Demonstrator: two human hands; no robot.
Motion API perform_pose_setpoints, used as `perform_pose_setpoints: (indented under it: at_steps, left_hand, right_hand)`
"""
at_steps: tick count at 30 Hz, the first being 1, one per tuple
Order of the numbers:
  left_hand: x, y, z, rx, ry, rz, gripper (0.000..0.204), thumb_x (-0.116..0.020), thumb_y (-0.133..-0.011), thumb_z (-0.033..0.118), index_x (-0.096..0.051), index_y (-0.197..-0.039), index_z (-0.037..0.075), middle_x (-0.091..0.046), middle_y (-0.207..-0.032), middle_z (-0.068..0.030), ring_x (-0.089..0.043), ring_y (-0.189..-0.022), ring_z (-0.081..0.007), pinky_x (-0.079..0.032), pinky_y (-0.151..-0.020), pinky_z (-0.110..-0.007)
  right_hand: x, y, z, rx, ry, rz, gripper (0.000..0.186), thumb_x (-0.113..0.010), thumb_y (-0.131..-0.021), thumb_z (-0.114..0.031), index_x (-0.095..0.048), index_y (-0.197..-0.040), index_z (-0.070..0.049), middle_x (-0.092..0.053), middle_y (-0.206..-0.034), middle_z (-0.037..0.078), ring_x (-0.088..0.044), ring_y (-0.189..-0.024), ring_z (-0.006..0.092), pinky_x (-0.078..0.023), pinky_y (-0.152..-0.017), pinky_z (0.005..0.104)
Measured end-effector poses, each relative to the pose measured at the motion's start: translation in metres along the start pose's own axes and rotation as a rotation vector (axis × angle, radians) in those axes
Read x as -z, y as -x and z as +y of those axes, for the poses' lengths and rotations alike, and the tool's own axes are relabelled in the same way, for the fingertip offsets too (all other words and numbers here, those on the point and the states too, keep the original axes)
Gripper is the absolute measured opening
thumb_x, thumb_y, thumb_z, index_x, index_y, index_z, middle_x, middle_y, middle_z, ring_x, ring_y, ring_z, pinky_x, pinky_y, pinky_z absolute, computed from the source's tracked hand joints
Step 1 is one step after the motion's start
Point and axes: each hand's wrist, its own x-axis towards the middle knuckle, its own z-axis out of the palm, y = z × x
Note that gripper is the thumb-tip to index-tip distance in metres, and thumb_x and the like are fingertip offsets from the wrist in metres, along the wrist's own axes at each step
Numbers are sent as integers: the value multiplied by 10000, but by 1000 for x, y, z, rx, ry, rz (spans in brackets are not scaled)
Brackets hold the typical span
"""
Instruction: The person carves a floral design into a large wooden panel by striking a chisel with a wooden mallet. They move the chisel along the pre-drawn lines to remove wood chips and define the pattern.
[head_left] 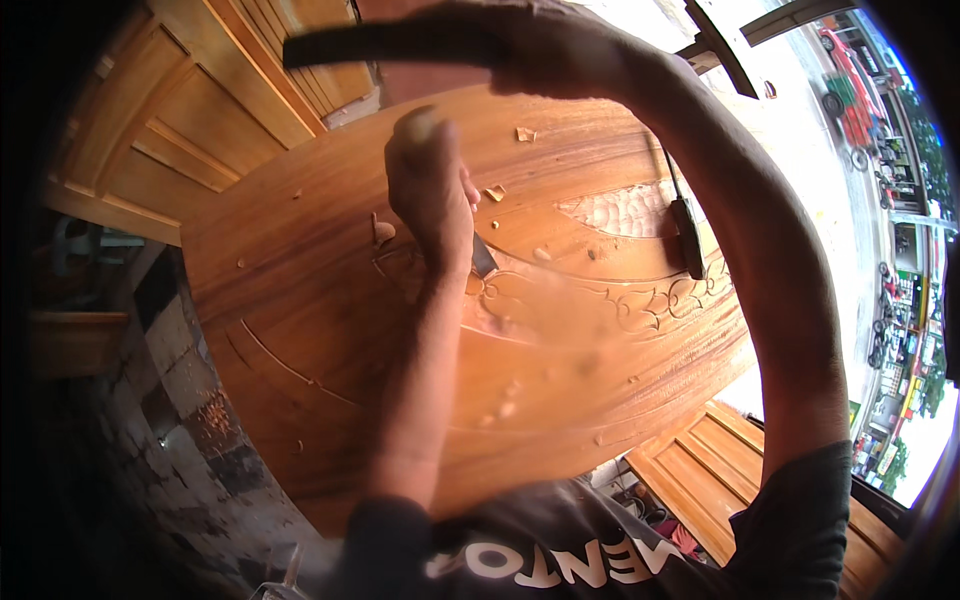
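Note:
My left hand (432,200) is closed round a chisel, whose flat metal blade (484,260) slants down to the carved wooden panel (300,260). The rounded top of its handle (420,122) pokes out above the fist. Raised over the panel's far side, my right hand (545,50) grips a long dark bar-shaped mallet (395,45), slightly blurred; its head end points left. Curling carved lines (660,305) and a gouged, scalloped hollow (615,212) mark the wood to the right of the blade.
A dark block-shaped tool (690,238) with a thin rod lies on the panel at right. Wood chips (495,193) are scattered about. Panelled doors (190,110) stand at far left, another (710,455) at lower right. Tiled floor (180,370) borders the left; a street (850,180) runs at right.

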Motion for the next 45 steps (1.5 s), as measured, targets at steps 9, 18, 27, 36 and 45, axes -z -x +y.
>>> perform_pose_setpoints:
  at_steps: [9, 18, 27, 36, 45]
  left_hand:
    - [-11, -20, 0, -60, 37, -82, 325, -690, -1059, 406, -609, -1131, 100, -495, -618, 2, -422, -385, -80, -319, -348, -247]
    - [-11, -33, -24, 4, 6, -107, 326, -704, -1049, 421, -605, -1073, 111, -524, -621, 4, -454, -391, -85, -328, -340, -248]
    - [-13, -20, -17, 6, -65, -132, 350, -691, -1050, 424, -610, -1090, 86, -526, -620, 4, -470, -401, -85, -352, -350, -242]
    - [-19, -20, -21, 73, -76, -178, 334, -697, -1050, 416, -601, -1073, 97, -533, -624, 6, -469, -407, -67, -350, -359, -233]
    - [-25, -4, -11, 111, -78, -300, 354, -696, -1054, 451, -615, -1078, 108, -537, -594, 2, -447, -376, -71, -323, -353, -230]
  right_hand:
    - [7, 32, 19, -31, -148, 450, 843, -811, -850, -72, -434, -1602, -120, -703, -1288, 176, -695, -1161, 292, -575, -984, 433]
    - [-8, 7, 54, 177, -146, 444, 809, -775, -870, -54, -414, -1594, -99, -709, -1165, 159, -720, -822, 262, -602, -652, 410]
    - [18, 15, 21, 10, 13, -101, 840, -757, -828, -11, -462, -1595, -189, -705, -1341, 179, -677, -1243, 333, -545, -1014, 465]
    - [8, 17, 42, -87, -10, -204, 918, -752, -803, 53, -424, -1627, -180, -638, -1486, 153, -618, -1346, 326, -498, -1102, 473]
    - [8, 68, 42, -17, -248, 42, 907, -812, -810, 15, -435, -1625, -114, -596, -1528, 176, -577, -1392, 295, -472, -1162, 456]
